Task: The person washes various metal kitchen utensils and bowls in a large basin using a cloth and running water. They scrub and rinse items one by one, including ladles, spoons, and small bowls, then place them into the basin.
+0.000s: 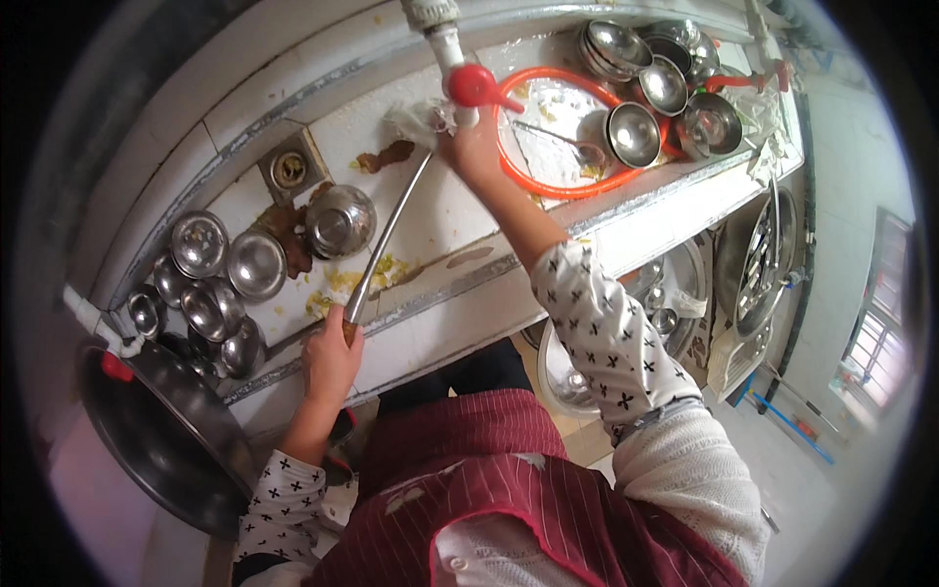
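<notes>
My left hand [334,359] grips the wooden end of a long metal-handled utensil [389,235] that slants up across the tiled trough sink [458,198]. Its far end meets my right hand [469,150], under the white tap with a red lever [473,85]. Water splashes beside the right fingers; the tap and blur hide what they hold, if anything. A metal bowl [341,220] lies tipped near the square drain [290,169], with brown liquid and yellow food scraps [367,280] around it. An orange hose [568,193] loops right of my right hand around a ladle [587,152].
Several metal bowls [257,264] are heaped at the sink's left end, more steel bowls [634,136] at its right. A large dark wok [165,433] leans at the lower left. Below the sink's front edge, at right, stand large metal basins [689,271]. A second red-handled tap [117,367] is at far left.
</notes>
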Motion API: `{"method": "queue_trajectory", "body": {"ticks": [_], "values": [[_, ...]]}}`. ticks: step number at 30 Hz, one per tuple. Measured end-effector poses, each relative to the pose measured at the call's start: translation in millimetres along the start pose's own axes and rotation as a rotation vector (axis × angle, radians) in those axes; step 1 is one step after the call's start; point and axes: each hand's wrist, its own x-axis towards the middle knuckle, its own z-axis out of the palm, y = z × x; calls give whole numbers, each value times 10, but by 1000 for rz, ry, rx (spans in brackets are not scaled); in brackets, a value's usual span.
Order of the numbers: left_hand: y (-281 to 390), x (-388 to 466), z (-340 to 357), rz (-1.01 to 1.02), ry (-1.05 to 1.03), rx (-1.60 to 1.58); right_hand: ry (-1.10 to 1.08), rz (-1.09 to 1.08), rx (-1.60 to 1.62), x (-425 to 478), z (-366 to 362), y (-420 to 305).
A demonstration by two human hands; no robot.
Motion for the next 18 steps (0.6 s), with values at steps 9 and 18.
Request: {"method": "queue_trajectory", "body": {"ticks": [9, 18], "values": [[-281, -138, 34, 21, 10, 150, -199, -42, 124, -227, 262, 125], [-307, -41, -16, 42, -5, 138, -285, -2, 187, 43, 356, 537]]}}
